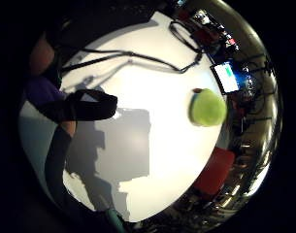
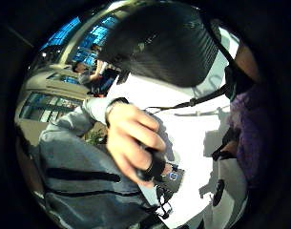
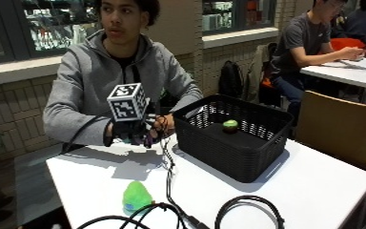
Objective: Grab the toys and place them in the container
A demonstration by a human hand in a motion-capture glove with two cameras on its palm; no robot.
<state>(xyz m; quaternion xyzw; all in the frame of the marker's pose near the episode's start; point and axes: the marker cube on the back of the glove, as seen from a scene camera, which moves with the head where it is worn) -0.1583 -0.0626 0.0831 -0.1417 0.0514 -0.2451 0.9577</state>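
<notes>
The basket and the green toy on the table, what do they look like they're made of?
The basket looks like black moulded plastic, matte, with rows of slots through its walls. The green toy looks like soft, slightly translucent plastic or rubber: its surface is smooth and glossy. Which of the two cannot be told.

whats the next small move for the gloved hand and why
Probably carry the gloved right hand across to the black basket: it seems to hold something purple beside the basket, where one green toy already lies. Another green toy waits on the table.
</notes>
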